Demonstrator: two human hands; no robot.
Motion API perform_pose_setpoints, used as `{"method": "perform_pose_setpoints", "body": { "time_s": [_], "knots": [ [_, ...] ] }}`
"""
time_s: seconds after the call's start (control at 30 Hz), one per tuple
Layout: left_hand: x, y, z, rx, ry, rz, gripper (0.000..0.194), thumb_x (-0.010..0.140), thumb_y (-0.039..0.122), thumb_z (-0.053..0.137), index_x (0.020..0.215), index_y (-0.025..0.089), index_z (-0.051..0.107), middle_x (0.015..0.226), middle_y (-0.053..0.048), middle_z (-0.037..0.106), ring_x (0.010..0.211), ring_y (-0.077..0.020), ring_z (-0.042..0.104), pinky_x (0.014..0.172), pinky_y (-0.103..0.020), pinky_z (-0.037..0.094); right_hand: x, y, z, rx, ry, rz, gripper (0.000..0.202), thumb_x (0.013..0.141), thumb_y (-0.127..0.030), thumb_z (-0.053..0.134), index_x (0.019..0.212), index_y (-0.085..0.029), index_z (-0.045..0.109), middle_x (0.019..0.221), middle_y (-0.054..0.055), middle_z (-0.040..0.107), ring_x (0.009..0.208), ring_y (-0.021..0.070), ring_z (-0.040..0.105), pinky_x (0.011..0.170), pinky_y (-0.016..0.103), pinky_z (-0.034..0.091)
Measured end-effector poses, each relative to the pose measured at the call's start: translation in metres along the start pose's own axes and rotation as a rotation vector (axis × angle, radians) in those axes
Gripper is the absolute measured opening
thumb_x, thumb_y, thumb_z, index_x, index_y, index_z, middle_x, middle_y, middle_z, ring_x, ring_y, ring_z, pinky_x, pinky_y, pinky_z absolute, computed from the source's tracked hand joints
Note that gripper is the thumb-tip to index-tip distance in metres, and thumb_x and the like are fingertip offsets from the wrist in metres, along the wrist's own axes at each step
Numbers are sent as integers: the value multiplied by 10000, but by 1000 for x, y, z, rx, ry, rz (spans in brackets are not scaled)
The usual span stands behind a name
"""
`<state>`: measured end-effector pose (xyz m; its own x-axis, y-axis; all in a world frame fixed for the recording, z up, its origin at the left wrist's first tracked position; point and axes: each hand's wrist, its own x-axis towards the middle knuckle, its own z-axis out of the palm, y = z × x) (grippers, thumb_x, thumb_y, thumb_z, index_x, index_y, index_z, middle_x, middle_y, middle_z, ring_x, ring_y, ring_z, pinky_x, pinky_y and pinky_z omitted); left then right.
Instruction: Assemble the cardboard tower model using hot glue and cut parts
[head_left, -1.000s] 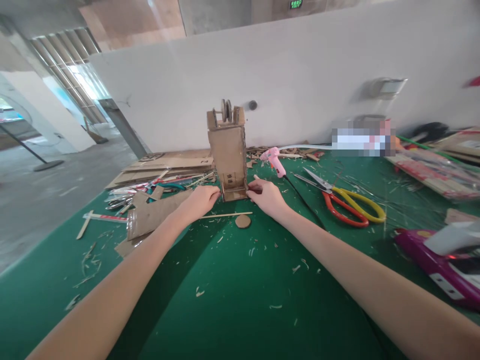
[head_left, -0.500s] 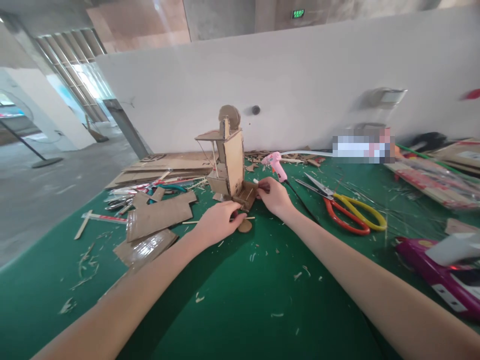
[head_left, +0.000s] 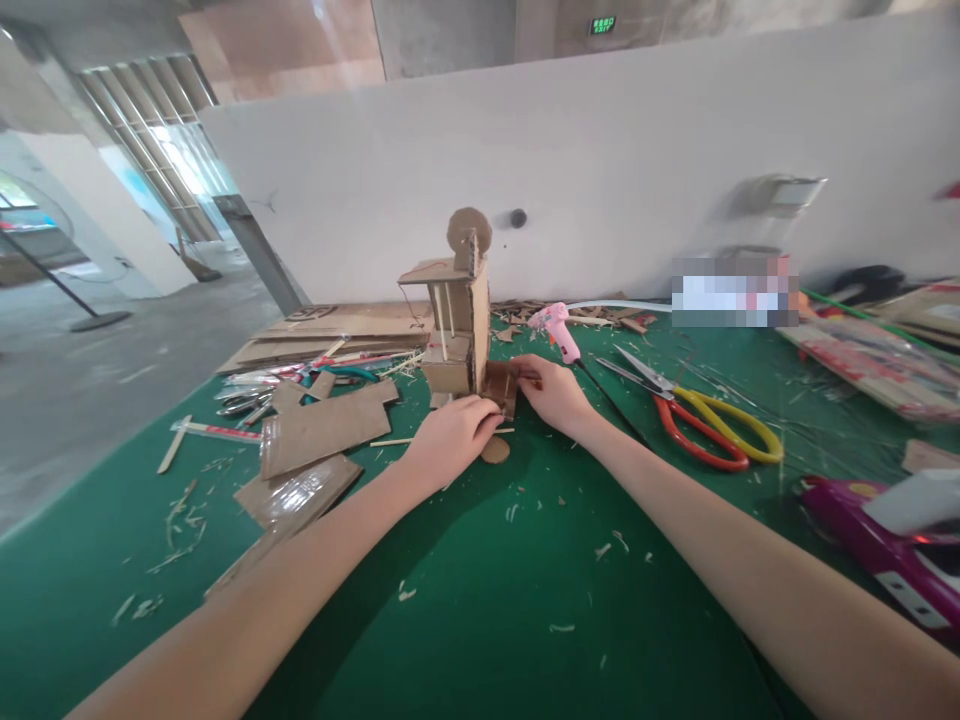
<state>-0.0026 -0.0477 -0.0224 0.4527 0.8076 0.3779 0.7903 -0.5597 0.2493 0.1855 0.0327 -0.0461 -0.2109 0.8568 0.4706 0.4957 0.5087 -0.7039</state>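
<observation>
A tall cardboard model (head_left: 480,320) with a round disc (head_left: 469,232) on top stands on the green table. Low at its right side is a small cardboard box part (head_left: 499,385). My left hand (head_left: 457,435) is closed at the front edge of this part, thumb against the fingers. At the right edge of the part, my right hand (head_left: 551,392) pinches its side, fingertips partly hidden. A loose cardboard disc (head_left: 495,451) lies just in front of my left fingertips, and a thin wooden stick (head_left: 391,442) passes under that hand.
Right of the hands lie a pink glue gun (head_left: 555,328), large scissors (head_left: 705,425) and a purple device (head_left: 877,550). Cardboard pieces (head_left: 326,430) and a bundle of tools and sticks (head_left: 259,390) are at the left. Scraps dot the green table (head_left: 480,620).
The cardboard model has turned, showing more of its front with the sticks. My left hand has moved slightly right along the box part. A white bit near my right fingertips is no longer visible.
</observation>
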Motion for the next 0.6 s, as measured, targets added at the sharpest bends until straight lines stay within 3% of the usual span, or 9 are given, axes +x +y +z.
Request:
{"method": "perform_pose_setpoints", "body": {
  "time_s": [0.13, 0.3, 0.43, 0.6],
  "knots": [
    [0, 6, 4, 77, 104, 8, 286, 933, 348, 486, 1167, 185, 504, 1160, -77, 590, 936, -211, 630, 669, -288, 512, 2, 1, 0, -13, -28, 29, 422, 780, 1, 480, 1134, -175, 625, 1078, 72, 714, 993, 166, 677, 903, 307, 532],
    [2, 7, 4, 204, 78, 31, 430, 971, 360, 413, 1366, 192, 381, 1377, -101, 487, 1059, -216, 607, 642, -255, 501, 1, -4, -1, -19, -20, 48, 405, 783, -6, 504, 1136, -170, 618, 1061, 72, 720, 983, 168, 681, 886, 299, 535],
    [5, 5, -1, 257, -4, 10, 396, 963, 415, 428, 1293, 198, 463, 1339, -94, 529, 973, -211, 640, 637, -251, 482, 0, -9, -1, -75, 10, 109, 410, 799, -36, 529, 1181, -170, 594, 1044, 80, 725, 961, 178, 686, 893, 321, 525],
    [12, 7, -14, 294, -126, 42, 337, 949, 436, 451, 1166, 186, 512, 1153, -89, 606, 836, -225, 661, 617, -281, 464, 4, -12, 0, -84, 15, 158, 292, 803, -68, 547, 1067, -147, 645, 1001, 92, 730, 919, 177, 692, 855, 293, 531]
  ]
}}
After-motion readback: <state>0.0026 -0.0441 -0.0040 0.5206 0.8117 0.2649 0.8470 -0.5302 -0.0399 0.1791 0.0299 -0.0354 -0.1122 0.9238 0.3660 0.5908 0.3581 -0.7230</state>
